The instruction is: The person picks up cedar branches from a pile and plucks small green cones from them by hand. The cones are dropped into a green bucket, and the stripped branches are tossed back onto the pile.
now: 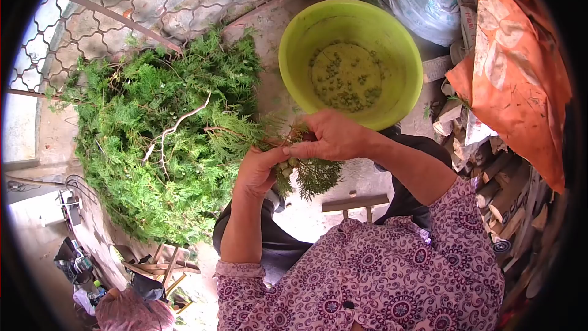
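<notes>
Left: conifer heap [147,178], which could snag the sprig [318,178] | Centre: left hand [254,175] and right hand [340,138], fingers clamped on that sprig; short of the lime basin [409,79], loosened cones [293,162] might miss | Room, from where I stand: mesh fence [116,21] far left, floor strip [269,86] mid, firewood [511,187] right

Feathery green conifer sprig [318,179] with thin brownish stem, held between left hand [257,170] and right hand [334,137]; darker, fan-shaped fronds hang below right hand. Small pale-green rounded cones [293,162] on sprig, close to fingertips. Large heap of cut feathery green branches [128,141] on ground beside left hand, pale bare forked twig [177,124] lying on top. Round yellow-green plastic basin [409,64] upright just beyond right hand, small round green pieces [349,95] scattered across bottom.
</notes>
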The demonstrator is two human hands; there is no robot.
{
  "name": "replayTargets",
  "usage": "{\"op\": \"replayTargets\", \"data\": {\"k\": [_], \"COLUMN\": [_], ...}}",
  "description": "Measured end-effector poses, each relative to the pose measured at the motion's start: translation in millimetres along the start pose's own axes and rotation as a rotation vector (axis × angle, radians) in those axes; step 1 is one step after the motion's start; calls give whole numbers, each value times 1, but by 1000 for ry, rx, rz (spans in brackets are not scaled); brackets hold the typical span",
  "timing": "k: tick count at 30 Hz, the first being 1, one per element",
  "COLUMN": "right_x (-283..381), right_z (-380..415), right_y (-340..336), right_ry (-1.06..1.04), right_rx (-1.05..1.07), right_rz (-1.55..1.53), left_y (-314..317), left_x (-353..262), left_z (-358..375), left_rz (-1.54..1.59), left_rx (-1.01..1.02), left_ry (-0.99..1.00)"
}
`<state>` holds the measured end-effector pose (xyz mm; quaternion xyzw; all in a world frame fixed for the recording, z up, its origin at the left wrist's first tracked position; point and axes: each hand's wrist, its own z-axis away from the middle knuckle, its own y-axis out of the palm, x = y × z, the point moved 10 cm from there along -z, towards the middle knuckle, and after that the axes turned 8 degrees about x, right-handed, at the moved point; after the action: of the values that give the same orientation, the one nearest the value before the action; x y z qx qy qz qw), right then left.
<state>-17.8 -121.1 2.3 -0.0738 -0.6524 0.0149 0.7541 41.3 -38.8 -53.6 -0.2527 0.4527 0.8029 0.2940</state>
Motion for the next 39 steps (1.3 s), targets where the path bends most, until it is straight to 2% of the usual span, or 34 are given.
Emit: {"op": "replayTargets", "data": {"k": [5, 7, 11, 13, 14, 16, 17, 19, 20, 22, 25, 28, 30, 32, 34, 35, 36, 37, 38, 39], "right_x": [8, 17, 4, -2, -4, -16, -16, -23, -26, -38, -37, -30, -22, -19, -29, -29, -22, -15, -13, -11], "right_z": [4, 6, 8, 4, 4, 3, 2, -1, -2, -1, -5, 0, 4, 4, 1, 0, -2, -4, -5, -5], "right_y": [-1, 1, 4, 11, 12, 17, 18, 22, 21, 28, 23, 25, 24, 28, 21, 22, 19, 16, 16, 13], "right_ry": [48, -54, 67, -5, -6, 61, 59, 88, 87, 160, 151, 190, 179, 169, 162, 162, 93, 24, 24, 34], "right_rx": [36, 22, 69, 99, 99, 97, 96, 45, 46, 95, 81, 167, 203, 240, 107, 109, 112, 113, 113, 98], "right_rz": [154, 239, 118, -229, -228, -490, -489, -860, -859, -1065, -1060, -1154, -1153, -1152, -953, -952, -777, -603, -603, -456], "left_y": [3, 4, 7, 10, 11, 8, 8, 20, 27, 31, 20, 19, 8, -3, -8, -12, -18, -18, -16, -14], "left_x": [5, 4, 10, 7, 3, -1, -1, -6, -8, -12, -19, -17, -19, -16, -15, -14, -13, -13, -13, -13], "left_z": [-4, -4, 0, 3, 4, 5, 5, 5, 4, 4, 4, 6, 10, 6, 4, 4, 5, 4, 3, 1], "left_rz": [-72, -101, -117, -96, -89, -83, -145, -209, -184, -158, -185, -159, -63, -19, 24, 27, 30, 30, 11, -8], "left_rx": [15, 33, 83, 82, 75, 68, 123, 175, 150, 124, 86, 198, 85, 59, 35, -38, -111, -111, -88, -64], "left_ry": [-31, -11, -68, -64, -32, 0, -2, 0, 17, 32, 79, 63, 59, 66, 74, 82, 89, 90, 86, 81]}}
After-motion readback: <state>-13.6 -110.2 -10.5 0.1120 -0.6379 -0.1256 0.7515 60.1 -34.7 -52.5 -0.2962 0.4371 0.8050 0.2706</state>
